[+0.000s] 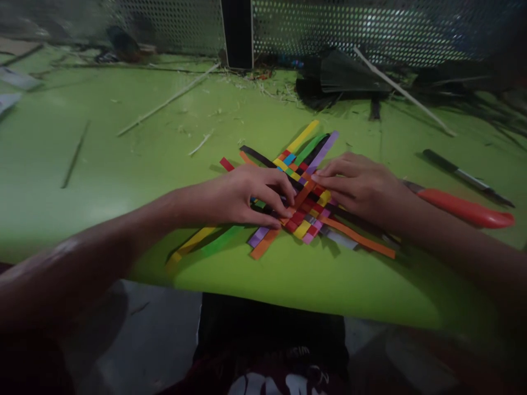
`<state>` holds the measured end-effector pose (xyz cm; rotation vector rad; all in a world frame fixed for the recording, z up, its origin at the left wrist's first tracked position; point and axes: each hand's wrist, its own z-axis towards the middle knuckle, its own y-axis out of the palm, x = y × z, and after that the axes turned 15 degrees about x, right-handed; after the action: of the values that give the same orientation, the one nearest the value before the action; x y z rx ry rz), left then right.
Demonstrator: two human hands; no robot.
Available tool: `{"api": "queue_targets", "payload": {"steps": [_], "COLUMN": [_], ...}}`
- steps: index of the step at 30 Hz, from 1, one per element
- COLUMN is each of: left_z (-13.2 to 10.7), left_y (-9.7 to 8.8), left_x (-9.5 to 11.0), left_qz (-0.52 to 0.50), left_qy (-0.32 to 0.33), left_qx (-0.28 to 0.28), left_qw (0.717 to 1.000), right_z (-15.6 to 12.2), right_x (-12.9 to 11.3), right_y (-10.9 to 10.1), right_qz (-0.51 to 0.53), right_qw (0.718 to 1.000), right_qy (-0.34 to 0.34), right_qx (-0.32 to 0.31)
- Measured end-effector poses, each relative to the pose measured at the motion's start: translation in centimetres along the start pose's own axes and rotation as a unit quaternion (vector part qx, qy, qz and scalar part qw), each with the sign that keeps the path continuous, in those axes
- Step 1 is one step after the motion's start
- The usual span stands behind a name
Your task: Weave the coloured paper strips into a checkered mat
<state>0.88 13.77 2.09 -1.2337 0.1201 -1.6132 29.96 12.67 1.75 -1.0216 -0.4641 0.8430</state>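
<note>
Centrally, woven strips [307,211], between both hands [242,195]

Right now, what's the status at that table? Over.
Both hands, left and right, flat on the woven strips. Red knife beside right wrist. Nothing blocking.

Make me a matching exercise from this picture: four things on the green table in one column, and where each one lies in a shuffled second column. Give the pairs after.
Things:
1. woven mat of coloured strips
2. red-handled utility knife
3. black pen
4. long pale stick

Places:
A. far left part of the table, lying slantwise
B. under both hands, near the table's front edge
C. just right of the right hand
D. beyond the knife, far right

Pairs: 1-B, 2-C, 3-D, 4-A. The left hand also presses on the mat.
</note>
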Motion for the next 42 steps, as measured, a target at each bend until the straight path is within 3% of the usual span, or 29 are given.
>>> {"api": "queue_targets", "payload": {"steps": [3,17,32,42], "left_z": [-0.1,-0.2,-0.2,0.0], "left_y": [0.0,-0.1,0.2,0.4], "left_x": [-0.2,0.1,0.9,0.9], "left_qz": [-0.01,0.007,0.015,0.04], "left_qy": [0.005,0.024,-0.016,0.025], "left_qx": [0.004,-0.003,-0.031,-0.034], "left_qw": [1.0,1.0,0.999,0.998], "right_z": [-0.1,0.2,-0.5,-0.2], "right_x": [0.1,-0.2,0.6,0.9], "right_y": [0.1,0.0,1.2,0.7], "right_qz": [-0.005,0.004,0.005,0.096], "right_qw": [1.0,0.996,0.998,0.993], "right_qy": [0.01,-0.082,-0.031,0.014], "right_qx": [-0.005,0.014,0.06,0.064]}}
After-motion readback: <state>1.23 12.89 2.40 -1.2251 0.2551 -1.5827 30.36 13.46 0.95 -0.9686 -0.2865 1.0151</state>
